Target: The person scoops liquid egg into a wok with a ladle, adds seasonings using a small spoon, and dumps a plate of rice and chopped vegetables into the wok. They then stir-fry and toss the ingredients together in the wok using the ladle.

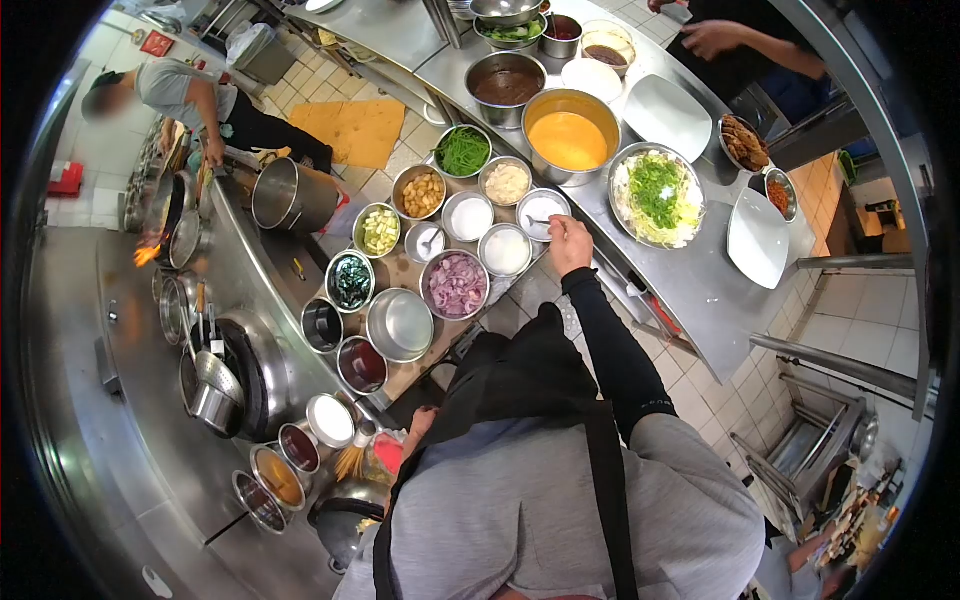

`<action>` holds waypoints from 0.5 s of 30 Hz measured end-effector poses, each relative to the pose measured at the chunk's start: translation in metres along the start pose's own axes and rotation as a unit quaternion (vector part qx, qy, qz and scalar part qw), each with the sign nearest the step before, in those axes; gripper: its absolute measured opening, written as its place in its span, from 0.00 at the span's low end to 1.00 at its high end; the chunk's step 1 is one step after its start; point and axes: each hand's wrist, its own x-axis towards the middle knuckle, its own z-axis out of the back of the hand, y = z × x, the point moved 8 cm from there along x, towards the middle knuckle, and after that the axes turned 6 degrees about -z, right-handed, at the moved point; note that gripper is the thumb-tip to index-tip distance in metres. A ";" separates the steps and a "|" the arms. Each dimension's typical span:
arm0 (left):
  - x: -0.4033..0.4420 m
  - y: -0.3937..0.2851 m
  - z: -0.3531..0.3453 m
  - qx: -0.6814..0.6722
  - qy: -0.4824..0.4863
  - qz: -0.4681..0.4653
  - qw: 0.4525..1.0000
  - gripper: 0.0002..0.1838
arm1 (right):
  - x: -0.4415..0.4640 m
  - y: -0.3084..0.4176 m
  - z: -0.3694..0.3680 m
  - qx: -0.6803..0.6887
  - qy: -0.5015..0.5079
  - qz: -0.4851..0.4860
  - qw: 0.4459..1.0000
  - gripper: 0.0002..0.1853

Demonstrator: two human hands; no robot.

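My right hand (570, 245) is closed on the handle of a small spoon (541, 220), whose other end lies in a metal bowl of white powder (535, 203). Just left of that stand bowls of white grains (505, 250), white powder (468, 217) and chopped purple onion (457, 285). Behind them are bowls of minced pale garlic (507, 182) and cut green herbs (462, 151). Low and to the left, my left hand (424, 420) is partly seen beside the counter edge, near a red object (388, 452); its fingers are too hidden to make out.
A pot of orange liquid (567, 138) and a plate of shredded vegetables (657, 196) stand on the steel table (705, 310). Woks (262, 375) line the left stove. One person (180, 95) works near a flame (148, 250); another person's hand (712, 38) is at upper right.
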 end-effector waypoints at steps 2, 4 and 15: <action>-0.003 0.007 -0.002 0.020 -0.011 -0.019 1.000 0.16 | -0.001 -0.023 0.001 0.090 0.004 -0.101 0.991 0.11; -0.005 0.009 -0.003 0.024 -0.018 -0.033 0.999 0.16 | -0.003 -0.042 0.006 0.159 -0.006 -0.161 0.974 0.11; 0.023 -0.045 0.009 0.016 -0.004 -0.121 0.993 0.16 | -0.021 -0.047 0.080 0.321 -0.049 -0.207 0.923 0.10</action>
